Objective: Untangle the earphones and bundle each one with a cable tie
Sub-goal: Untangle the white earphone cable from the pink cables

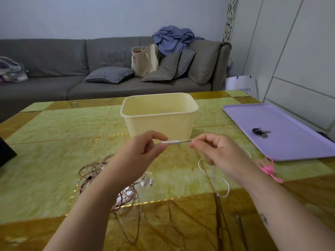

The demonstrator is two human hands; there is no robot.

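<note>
Earphone cable (pixel 174 142) 1, white, I pinch between left hand (pixel 143 149) and right hand (pixel 215 151); pink tangle (pixel 94 171) below the left is unsorted, cable ties (pixel 268 168) beside the right unused.

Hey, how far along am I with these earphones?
Nothing looks bundled yet. The left hand and right hand pinch the white earphone cable stretched between them. The pinkish tangle lies on the table, and the pink cable ties lie unused beside the purple tray.
</note>
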